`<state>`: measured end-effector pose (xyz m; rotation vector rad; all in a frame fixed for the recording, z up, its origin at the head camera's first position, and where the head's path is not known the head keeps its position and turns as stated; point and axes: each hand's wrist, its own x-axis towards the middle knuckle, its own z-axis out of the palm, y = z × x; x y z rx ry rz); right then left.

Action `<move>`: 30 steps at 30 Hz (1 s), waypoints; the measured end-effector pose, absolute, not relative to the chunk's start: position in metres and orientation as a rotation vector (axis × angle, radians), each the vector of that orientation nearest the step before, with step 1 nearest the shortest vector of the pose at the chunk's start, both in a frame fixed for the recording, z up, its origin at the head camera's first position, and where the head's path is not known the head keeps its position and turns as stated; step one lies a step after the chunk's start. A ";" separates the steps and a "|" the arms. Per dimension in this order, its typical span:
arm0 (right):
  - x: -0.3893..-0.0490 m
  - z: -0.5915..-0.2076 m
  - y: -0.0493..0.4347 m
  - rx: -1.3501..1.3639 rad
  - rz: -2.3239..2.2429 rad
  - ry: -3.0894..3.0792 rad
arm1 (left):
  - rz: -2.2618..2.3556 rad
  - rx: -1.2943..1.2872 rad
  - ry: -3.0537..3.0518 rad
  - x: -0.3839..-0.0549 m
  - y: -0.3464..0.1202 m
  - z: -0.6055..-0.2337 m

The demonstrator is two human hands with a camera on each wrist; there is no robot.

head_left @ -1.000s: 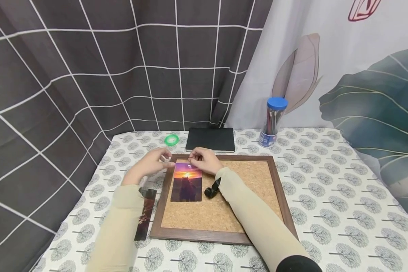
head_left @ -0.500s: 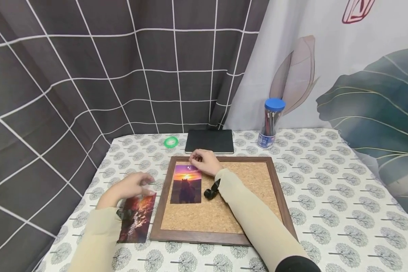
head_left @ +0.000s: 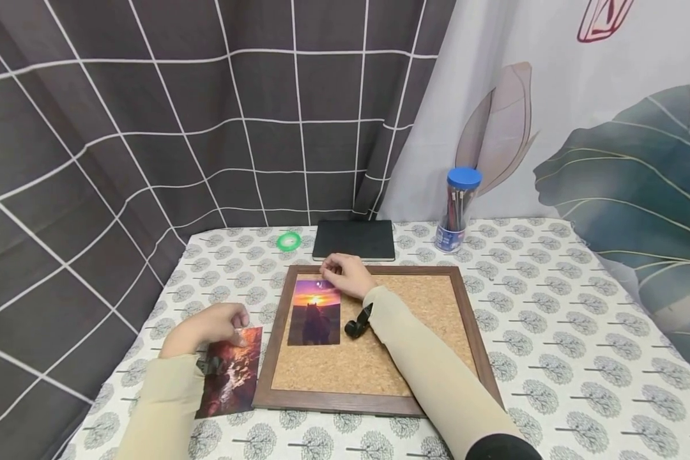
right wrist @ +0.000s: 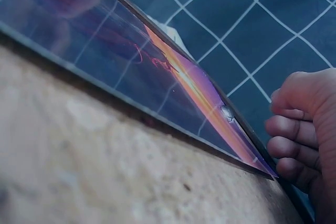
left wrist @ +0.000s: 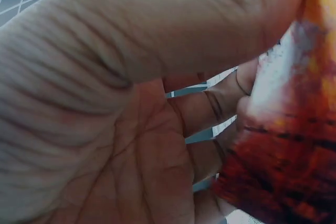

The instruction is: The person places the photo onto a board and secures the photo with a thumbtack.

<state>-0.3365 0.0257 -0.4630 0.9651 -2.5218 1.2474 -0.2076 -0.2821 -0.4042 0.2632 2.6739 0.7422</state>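
My left hand (head_left: 208,327) pinches the top edge of a red autumn-toned photo (head_left: 232,377), left of the framed corkboard (head_left: 368,374). In the left wrist view, the thumb lies across the face of this photo. A purple and orange sunset photo with a dark horse (head_left: 313,319) lies at the board's upper left. A small clear pushpin (right wrist: 227,113) stands at that photo's top edge. My right hand (head_left: 347,275) rests by the board's top edge beside the pin, with loosely curled fingers (right wrist: 294,129) that hold nothing.
Behind the board lies a black notebook (head_left: 353,240). A green roll of tape (head_left: 289,241) is at its left. A clear tube of pencils with a blue lid (head_left: 457,211) stands at the back right. Grid-patterned curtain (head_left: 264,147) borders the table.
My left hand has moved from the sunset photo down and left to the red photo and now grips it, shifting it slightly. The right hand stays nearly still.
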 end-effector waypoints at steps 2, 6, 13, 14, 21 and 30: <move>-0.336 -0.462 0.027 0.959 1.244 -2.526 | 0.733 0.259 2.681 -0.208 -0.282 -0.404; -0.335 -0.461 0.027 0.953 1.240 -2.535 | 0.679 0.276 2.697 -0.207 -0.287 -0.401; -0.331 -0.453 0.026 0.921 1.377 -2.538 | 0.782 0.398 2.597 -0.204 -0.305 -0.394; -0.329 -0.449 0.026 0.909 1.418 -2.542 | 0.819 0.422 2.571 -0.204 -0.308 -0.391; -0.306 -0.408 0.044 0.935 1.559 -2.475 | 1.005 0.530 2.449 -0.208 -0.311 -0.358; -0.285 -0.386 0.125 0.881 1.486 -2.441 | 1.277 0.622 2.533 -0.220 -0.293 -0.344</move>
